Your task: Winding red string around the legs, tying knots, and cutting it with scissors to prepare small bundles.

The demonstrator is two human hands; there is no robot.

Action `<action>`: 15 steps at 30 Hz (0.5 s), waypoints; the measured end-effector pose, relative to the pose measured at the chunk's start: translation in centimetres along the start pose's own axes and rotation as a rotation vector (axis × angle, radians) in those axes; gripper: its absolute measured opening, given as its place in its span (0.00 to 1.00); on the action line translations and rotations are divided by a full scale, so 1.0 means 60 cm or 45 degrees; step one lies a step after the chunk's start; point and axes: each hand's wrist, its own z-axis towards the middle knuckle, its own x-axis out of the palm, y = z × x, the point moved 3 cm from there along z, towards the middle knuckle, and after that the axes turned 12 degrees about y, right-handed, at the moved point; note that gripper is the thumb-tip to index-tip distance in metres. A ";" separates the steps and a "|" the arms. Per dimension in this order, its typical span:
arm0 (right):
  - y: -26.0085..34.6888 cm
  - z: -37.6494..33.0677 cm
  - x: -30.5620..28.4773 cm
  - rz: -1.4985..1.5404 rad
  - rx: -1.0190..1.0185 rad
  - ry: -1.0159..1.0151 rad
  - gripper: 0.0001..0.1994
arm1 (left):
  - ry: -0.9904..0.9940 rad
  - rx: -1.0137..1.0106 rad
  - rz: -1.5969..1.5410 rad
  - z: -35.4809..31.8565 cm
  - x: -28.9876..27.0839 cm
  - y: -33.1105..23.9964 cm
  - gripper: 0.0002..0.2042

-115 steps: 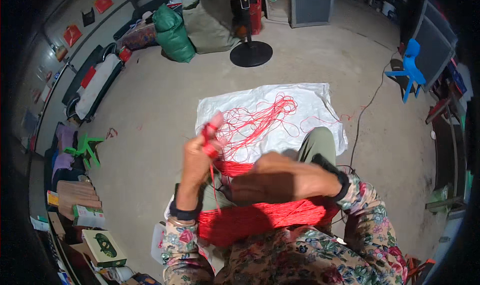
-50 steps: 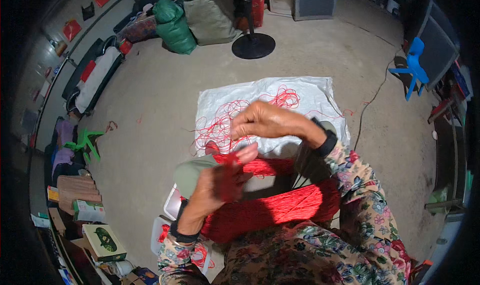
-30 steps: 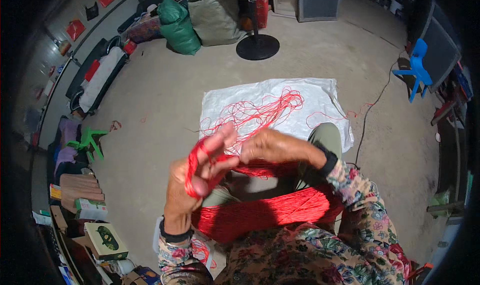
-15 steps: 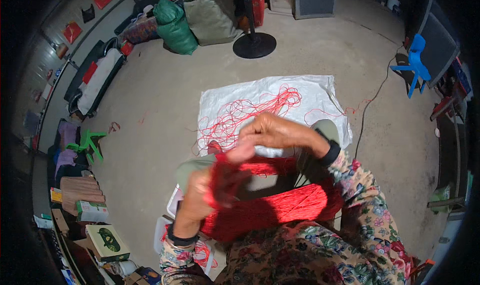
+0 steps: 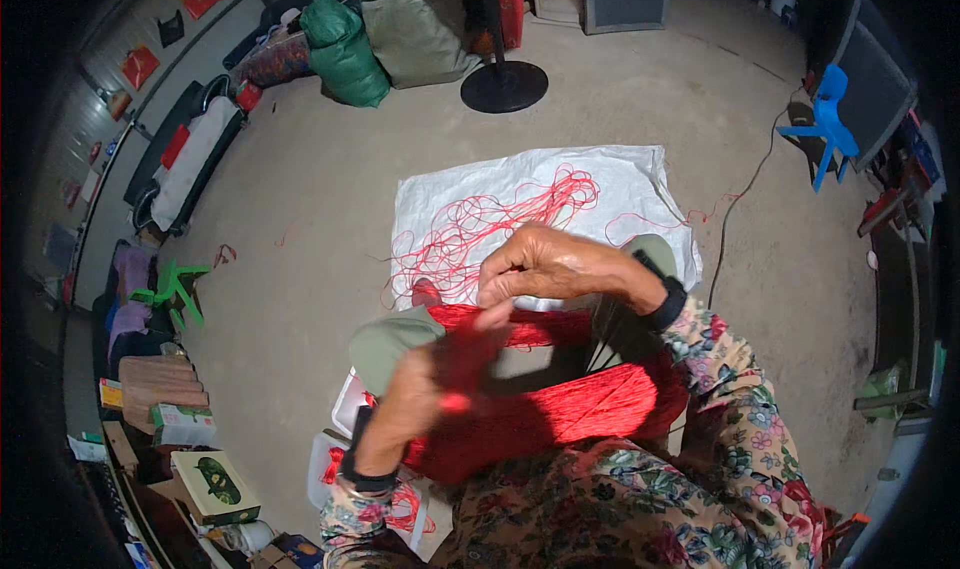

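My left hand [image 5: 405, 394] is smeared by motion and closed around a small bundle of red cord [image 5: 462, 361]; its fingers are hard to make out singly. Just beyond it, my right hand [image 5: 540, 264] is closed, thumb and fingers pinched close to the left fingertips. Whatever lies in that pinch is too small to see. Across my lap stretches a thick skein of red cord [image 5: 600, 406], with another stretch of red strands [image 5: 550, 329] between my knees. Loose, tangled red cord [image 5: 570, 191] lies on a white sheet [image 5: 430, 197] on the floor.
White plastic containers [image 5: 322, 461] stand by my left leg. A black fan base [image 5: 504, 87] and stuffed sacks [image 5: 345, 54] stand ahead. A blue chair [image 5: 828, 124] and dark cable [image 5: 735, 204] are at right; a green stool [image 5: 178, 291] and boxes [image 5: 213, 484] at left.
My left hand has shifted slightly and blurs, with the red bundle still at it. My right hand stays nearly in place, pinched. The view has tilted a little.
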 end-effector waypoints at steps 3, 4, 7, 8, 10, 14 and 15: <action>-0.015 -0.006 0.045 0.167 0.249 0.085 0.09 | -0.231 0.484 -1.155 -0.017 -0.049 -0.039 0.41; -0.015 -0.009 0.064 0.171 0.252 0.074 0.09 | -0.221 0.479 -1.159 -0.010 -0.064 -0.053 0.41; 0.017 -0.003 0.092 -0.403 -0.210 0.062 0.09 | -0.416 0.816 -1.228 -0.001 -0.110 -0.067 0.32; 0.050 -0.006 0.092 -0.623 -0.158 0.067 0.10 | -0.580 0.420 -0.932 0.005 -0.114 -0.026 0.28; 0.116 -0.009 0.078 -0.771 -0.071 0.035 0.05 | -0.616 -0.206 -0.418 0.013 -0.100 0.047 0.25; 0.139 0.014 0.028 -0.744 -0.237 0.138 0.07 | -0.214 -0.207 -0.331 -0.013 -0.007 0.122 0.26; 0.120 0.015 0.005 -0.643 -0.104 0.037 0.09 | -0.188 -0.162 -0.366 -0.004 0.006 0.100 0.26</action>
